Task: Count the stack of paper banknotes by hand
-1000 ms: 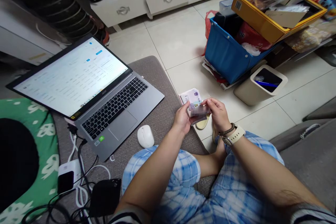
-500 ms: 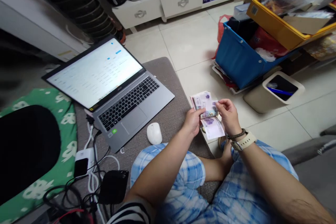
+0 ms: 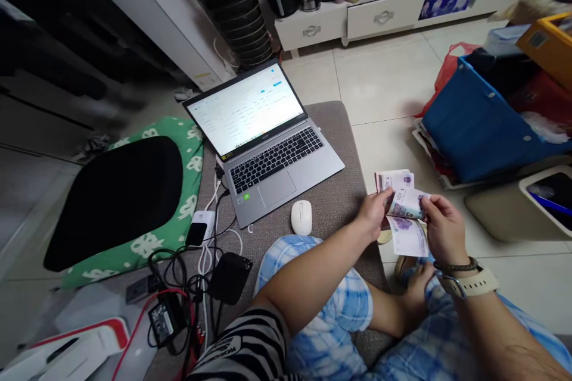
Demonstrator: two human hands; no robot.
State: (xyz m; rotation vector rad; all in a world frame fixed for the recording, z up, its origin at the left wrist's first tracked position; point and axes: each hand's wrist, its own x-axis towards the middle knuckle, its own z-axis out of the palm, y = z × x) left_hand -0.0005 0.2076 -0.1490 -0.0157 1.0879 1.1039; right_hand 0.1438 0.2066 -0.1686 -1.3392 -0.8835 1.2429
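Note:
My left hand (image 3: 374,213) is closed around a stack of purple banknotes (image 3: 409,235), its thumb pressed on top. Some notes fan upward beyond the thumb, and others hang down below the fingers. Between thumb and fingers my right hand (image 3: 444,226) pinches the right edge of a greenish banknote (image 3: 409,203) that is still within the stack. A watch with a pale strap (image 3: 469,281) and a dark bracelet circle my right wrist. Both hands are above the floor, just past the right edge of the grey couch seat (image 3: 339,131).
An open laptop (image 3: 277,161) and a white mouse (image 3: 301,217) lie on the couch. Tangled cables and a power strip (image 3: 203,223) sit left, near a green cushion (image 3: 187,184). A blue bin (image 3: 469,125) and a beige trash can (image 3: 500,208) stand on the right.
The view has swung to the left, so everything appears farther right. The hands still hold the banknotes, with the pinched note at a slightly different angle.

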